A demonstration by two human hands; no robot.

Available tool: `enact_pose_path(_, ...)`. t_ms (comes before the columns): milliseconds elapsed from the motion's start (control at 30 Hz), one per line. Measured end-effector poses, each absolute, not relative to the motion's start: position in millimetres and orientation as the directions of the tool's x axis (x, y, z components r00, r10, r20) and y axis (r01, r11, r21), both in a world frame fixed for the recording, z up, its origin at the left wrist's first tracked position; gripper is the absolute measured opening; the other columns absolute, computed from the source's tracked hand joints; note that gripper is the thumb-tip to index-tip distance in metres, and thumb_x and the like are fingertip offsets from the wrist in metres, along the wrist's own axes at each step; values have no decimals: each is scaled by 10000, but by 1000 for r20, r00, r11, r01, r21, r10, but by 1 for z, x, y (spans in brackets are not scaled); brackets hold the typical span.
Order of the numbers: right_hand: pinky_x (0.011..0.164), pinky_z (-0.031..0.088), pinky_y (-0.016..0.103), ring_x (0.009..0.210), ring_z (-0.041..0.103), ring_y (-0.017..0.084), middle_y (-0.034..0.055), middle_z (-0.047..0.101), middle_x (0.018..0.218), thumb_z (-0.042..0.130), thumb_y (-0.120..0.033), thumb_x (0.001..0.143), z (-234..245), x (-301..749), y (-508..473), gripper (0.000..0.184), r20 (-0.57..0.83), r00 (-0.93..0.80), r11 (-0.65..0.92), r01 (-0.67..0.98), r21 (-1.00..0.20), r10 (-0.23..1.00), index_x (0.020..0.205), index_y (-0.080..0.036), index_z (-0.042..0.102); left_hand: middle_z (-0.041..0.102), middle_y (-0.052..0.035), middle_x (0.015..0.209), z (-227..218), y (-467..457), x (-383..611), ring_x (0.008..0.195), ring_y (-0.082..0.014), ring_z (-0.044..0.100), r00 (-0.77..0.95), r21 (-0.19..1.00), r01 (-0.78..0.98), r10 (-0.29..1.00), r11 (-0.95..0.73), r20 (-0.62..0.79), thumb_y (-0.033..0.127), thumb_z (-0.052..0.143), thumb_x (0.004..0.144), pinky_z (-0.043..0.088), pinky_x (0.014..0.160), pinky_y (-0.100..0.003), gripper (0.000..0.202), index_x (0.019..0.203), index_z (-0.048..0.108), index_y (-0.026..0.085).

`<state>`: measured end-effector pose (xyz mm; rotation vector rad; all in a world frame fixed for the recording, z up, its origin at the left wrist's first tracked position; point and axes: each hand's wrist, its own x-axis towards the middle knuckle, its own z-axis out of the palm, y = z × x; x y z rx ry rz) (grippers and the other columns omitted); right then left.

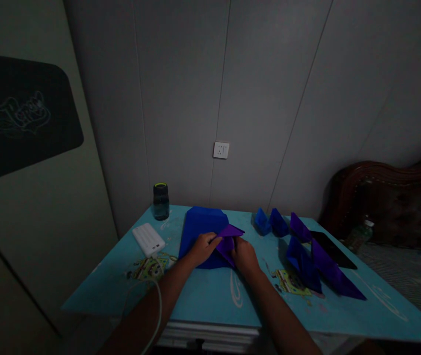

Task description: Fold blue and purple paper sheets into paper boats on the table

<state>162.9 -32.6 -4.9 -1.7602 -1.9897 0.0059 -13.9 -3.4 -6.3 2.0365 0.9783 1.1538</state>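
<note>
Both my hands hold a purple sheet of paper (228, 239), partly folded into a pointed shape, over a stack of blue paper (200, 226) on the light blue table (203, 296). My left hand (203, 246) pinches the paper's left edge. On the right side, my right hand (245, 255) presses and grips it. Several finished folded paper boats in blue and purple (308, 259) stand to the right of my hands.
A white power bank (148, 239) lies at the left, its cable running over my left forearm. A dark jar with a green rim (161, 200) stands at the back left. A black phone (331, 248) lies at the right, beside a dark wooden headboard (388, 197).
</note>
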Motion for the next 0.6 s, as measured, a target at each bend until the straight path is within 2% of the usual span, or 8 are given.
enact_pose_path(67,683,421,277,801,687,231,152,719,910,441,-177,890,-2,160,-34,212,321,-58,133,967,-218,945,962,-126,633,512,11,606,-9,0,-14,636,-136,485,329,777,313,829,-547,451,475,457,884,364,610,-237,427,621,558,154)
enact_pose_path(167,646,410,286,772,692,243,152,721,879,428,-233,927,1,159,-35,239,323,-97,148,979,-138,941,910,-132,644,553,5,628,-13,4,-13,654,-144,516,299,786,318,843,-529,447,439,459,887,393,632,-243,387,649,579,157)
enact_pose_path(267,627,397,285,719,688,228,146,723,835,416,-262,945,4,156,-36,269,325,-145,178,981,-74,935,887,-140,648,657,-30,830,-13,5,-13,798,-174,600,253,809,278,852,-518,458,355,467,892,447,731,-270,256,937,641,173)
enact_pose_path(367,643,388,286,675,674,213,133,721,787,436,-266,937,5,152,-38,258,348,-200,227,973,-37,916,838,-153,647,658,-55,1006,-13,5,-14,915,-185,626,180,818,274,863,-506,473,275,475,887,470,816,-302,353,1233,515,221)
enact_pose_path(467,661,382,280,665,651,195,102,703,747,431,-277,937,2,151,-40,271,429,-190,249,965,-86,883,784,-177,631,633,-65,1062,-14,4,-15,951,-178,624,180,815,257,854,-519,488,268,458,901,482,836,-310,393,1293,446,241)
enact_pose_path(600,683,401,273,719,609,187,70,653,757,413,-404,947,-3,156,-39,318,574,-56,279,910,-307,817,796,-193,596,624,-68,1045,-15,5,-15,904,-170,627,168,860,157,871,-485,461,329,457,914,501,779,-297,412,1311,408,230)
